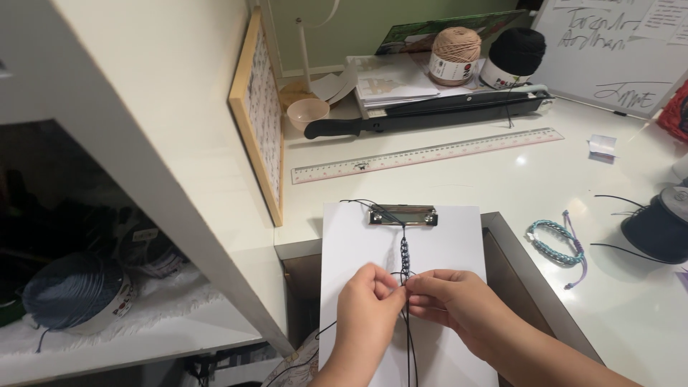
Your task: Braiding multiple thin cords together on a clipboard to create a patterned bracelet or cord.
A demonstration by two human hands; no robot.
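A white clipboard [437, 236] lies in front of me with a metal clip [403, 216] at its top edge. A knotted cord braid [405, 254] in dark and pale strands hangs from the clip down the board's middle. My left hand [367, 309] and my right hand [451, 297] meet at the braid's lower end, each pinching the thin black cords [410, 344] between thumb and fingers. The loose cord ends trail down between my wrists.
A clear ruler [426, 155] lies across the white desk [516, 183]. A paper trimmer [430, 113], yarn balls [455, 51], a small bowl [307, 111] and a whiteboard [616, 50] stand behind. A finished bracelet [557, 242] and a cord spool [659, 226] sit right. Shelves with yarn [75, 290] are left.
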